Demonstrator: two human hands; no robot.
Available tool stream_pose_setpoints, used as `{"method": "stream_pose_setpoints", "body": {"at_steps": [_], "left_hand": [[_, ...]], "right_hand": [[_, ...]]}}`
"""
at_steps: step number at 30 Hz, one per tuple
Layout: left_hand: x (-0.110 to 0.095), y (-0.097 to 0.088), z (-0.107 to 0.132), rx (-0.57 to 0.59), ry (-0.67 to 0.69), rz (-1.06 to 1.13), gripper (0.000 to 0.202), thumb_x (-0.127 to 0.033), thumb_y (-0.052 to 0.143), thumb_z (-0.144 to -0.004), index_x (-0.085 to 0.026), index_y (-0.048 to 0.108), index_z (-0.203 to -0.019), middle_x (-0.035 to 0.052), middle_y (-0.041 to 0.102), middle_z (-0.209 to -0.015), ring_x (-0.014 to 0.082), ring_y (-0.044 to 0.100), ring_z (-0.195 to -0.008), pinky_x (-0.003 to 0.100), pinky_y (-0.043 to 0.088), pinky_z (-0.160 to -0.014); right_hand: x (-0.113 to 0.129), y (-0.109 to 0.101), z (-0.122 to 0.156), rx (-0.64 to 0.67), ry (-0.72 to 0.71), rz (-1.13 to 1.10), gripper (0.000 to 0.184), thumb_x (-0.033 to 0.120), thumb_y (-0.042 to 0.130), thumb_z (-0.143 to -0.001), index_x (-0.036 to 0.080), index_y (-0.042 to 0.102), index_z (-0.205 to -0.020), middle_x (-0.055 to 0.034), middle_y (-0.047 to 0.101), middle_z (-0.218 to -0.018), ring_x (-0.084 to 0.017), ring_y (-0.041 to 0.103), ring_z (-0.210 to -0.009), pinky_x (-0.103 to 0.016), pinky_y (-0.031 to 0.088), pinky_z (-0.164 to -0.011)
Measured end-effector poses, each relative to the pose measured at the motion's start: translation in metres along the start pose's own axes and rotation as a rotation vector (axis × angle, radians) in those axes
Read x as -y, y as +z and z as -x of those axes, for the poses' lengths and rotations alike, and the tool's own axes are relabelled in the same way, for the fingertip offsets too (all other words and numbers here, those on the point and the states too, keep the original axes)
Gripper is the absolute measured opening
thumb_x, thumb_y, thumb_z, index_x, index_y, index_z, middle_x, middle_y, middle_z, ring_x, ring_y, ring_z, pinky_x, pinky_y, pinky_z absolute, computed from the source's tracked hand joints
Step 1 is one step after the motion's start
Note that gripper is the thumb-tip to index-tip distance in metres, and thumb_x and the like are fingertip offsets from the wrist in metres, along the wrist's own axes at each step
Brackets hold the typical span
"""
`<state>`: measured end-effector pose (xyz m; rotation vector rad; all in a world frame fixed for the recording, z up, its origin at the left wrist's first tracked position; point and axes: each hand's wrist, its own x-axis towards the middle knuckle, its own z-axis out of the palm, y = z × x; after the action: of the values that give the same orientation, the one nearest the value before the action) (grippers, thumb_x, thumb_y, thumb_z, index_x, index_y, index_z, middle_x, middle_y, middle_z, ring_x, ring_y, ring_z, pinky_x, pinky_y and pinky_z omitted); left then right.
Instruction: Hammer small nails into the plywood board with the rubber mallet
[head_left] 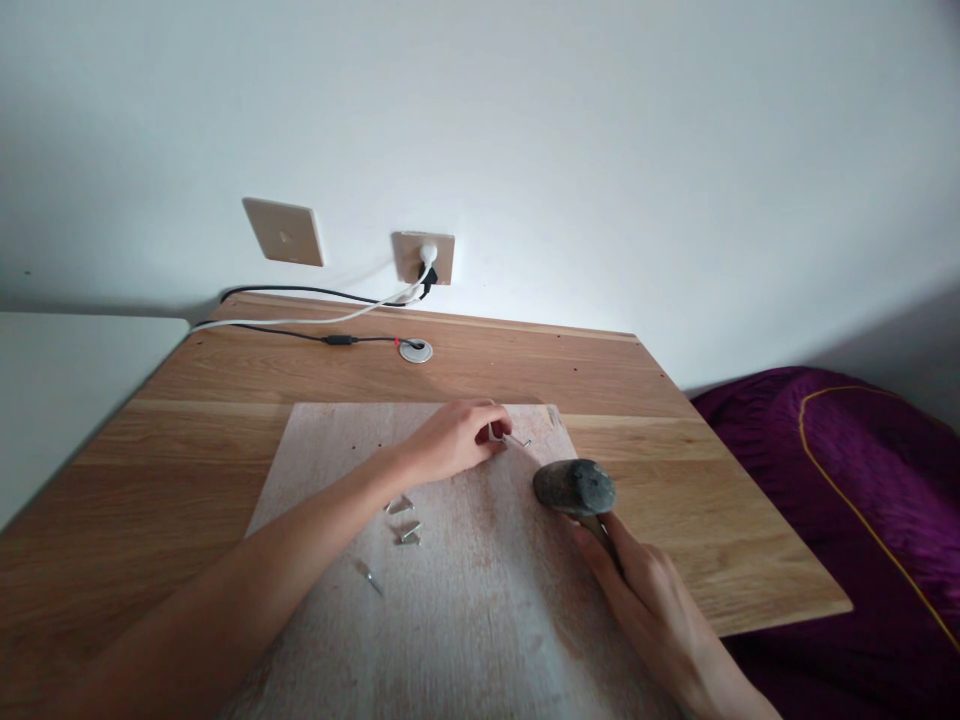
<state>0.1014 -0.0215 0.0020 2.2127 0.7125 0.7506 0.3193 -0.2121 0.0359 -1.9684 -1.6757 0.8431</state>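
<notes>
My left hand [459,438] reaches across a pale plywood board [465,600] and pinches a small nail [516,439] near the board's far right corner. My right hand [651,605] is wrapped round the handle of a hammer [576,487], whose dark rounded head hovers just right of and below the nail. Several loose nails [405,520] lie on the board under my left forearm.
The board lies on a wooden desk [225,420] against a white wall. Black and white cables [315,318] run along the desk's back edge to a wall socket [422,256]. A purple bed cover [862,500] is at the right, a white surface [67,380] at the left.
</notes>
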Motion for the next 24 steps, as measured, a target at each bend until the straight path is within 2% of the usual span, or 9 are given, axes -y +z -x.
{"method": "stream_pose_setpoints", "body": {"at_steps": [12, 17, 19, 24], "left_hand": [[0.0014, 0.0010, 0.0004, 0.001, 0.006, 0.027, 0.032, 0.000, 0.067, -0.081, -0.018, 0.074, -0.106, 0.0014, 0.077, -0.086, 0.0148, 0.069, -0.072, 0.025, 0.049, -0.069], [0.0020, 0.0018, -0.0004, -0.017, -0.013, -0.004, 0.028, -0.005, 0.074, -0.082, -0.017, 0.073, -0.107, 0.0034, 0.077, -0.089, 0.0166, 0.070, -0.076, 0.027, 0.051, -0.072], [0.0036, 0.0031, -0.0003, -0.018, -0.014, 0.012, 0.027, -0.004, 0.073, -0.084, -0.018, 0.073, -0.108, 0.0024, 0.077, -0.087, 0.0162, 0.070, -0.075, 0.027, 0.051, -0.072], [0.0069, 0.0051, 0.0010, -0.018, -0.011, 0.022, 0.027, -0.004, 0.072, -0.086, -0.018, 0.073, -0.109, 0.0014, 0.077, -0.084, 0.0157, 0.071, -0.074, 0.027, 0.051, -0.072]], "right_hand": [[0.0001, 0.0002, -0.0015, -0.043, -0.022, 0.004, 0.047, 0.056, 0.043, -0.107, 0.020, 0.068, -0.126, -0.0084, 0.082, -0.092, -0.029, 0.078, -0.077, -0.030, 0.053, -0.068], [0.0008, 0.0000, -0.0009, -0.025, -0.029, -0.007, 0.046, 0.055, 0.043, -0.108, 0.021, 0.067, -0.128, -0.0105, 0.083, -0.105, -0.031, 0.079, -0.092, -0.030, 0.054, -0.073], [0.0005, 0.0000, -0.0005, -0.017, -0.016, -0.005, 0.047, 0.055, 0.042, -0.108, 0.020, 0.066, -0.130, -0.0099, 0.082, -0.102, -0.030, 0.079, -0.092, -0.030, 0.054, -0.074], [0.0012, -0.0051, -0.0025, 0.013, -0.021, -0.005, 0.046, 0.058, 0.043, -0.107, 0.021, 0.068, -0.117, -0.0042, 0.078, -0.084, -0.023, 0.073, -0.072, -0.028, 0.053, -0.066]]}}
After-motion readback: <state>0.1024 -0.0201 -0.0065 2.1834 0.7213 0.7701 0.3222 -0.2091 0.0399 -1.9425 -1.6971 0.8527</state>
